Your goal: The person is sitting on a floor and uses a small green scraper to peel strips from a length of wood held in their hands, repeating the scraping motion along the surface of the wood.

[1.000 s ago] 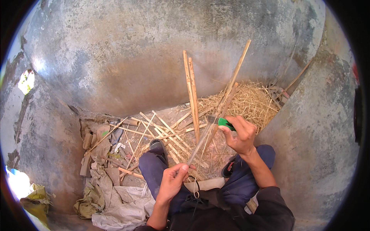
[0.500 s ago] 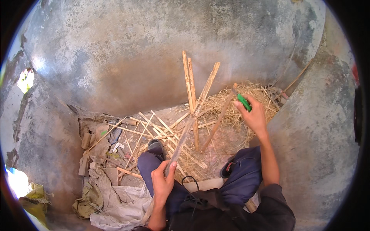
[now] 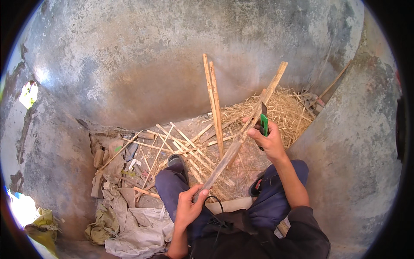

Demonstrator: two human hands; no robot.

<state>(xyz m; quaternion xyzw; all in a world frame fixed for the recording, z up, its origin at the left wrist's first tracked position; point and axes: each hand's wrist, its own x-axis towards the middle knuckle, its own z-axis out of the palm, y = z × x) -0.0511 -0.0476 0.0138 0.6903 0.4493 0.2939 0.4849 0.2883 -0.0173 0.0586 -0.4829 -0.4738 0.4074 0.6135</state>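
Observation:
My left hand (image 3: 189, 207) is closed round the near end of a long wooden strip (image 3: 227, 159). The strip slants up and away to the right, greyish at the near part and paler toward the far tip. In my right hand (image 3: 272, 144) is a green utility knife (image 3: 264, 123), its blade pointing up beside the far half of the strip. The fingertips of that hand reach the strip's edge; whether the blade touches the wood I cannot tell. Two pale sticks (image 3: 214, 101) lean against the wall beyond, and another stick is partly hidden behind the strip.
Fine shavings (image 3: 293, 114) are heaped at the far right. Several thin sticks (image 3: 189, 149) lie crossed on the floor past my left foot. Crumpled sacking (image 3: 133, 233) and rubble (image 3: 103, 159) lie at the left. Concrete walls (image 3: 172, 52) curve round closely.
The strip's far end has swung right, away from the leaning sticks. My right hand has come down and left to the strip, and the knife has turned upright. My left hand moved slightly right.

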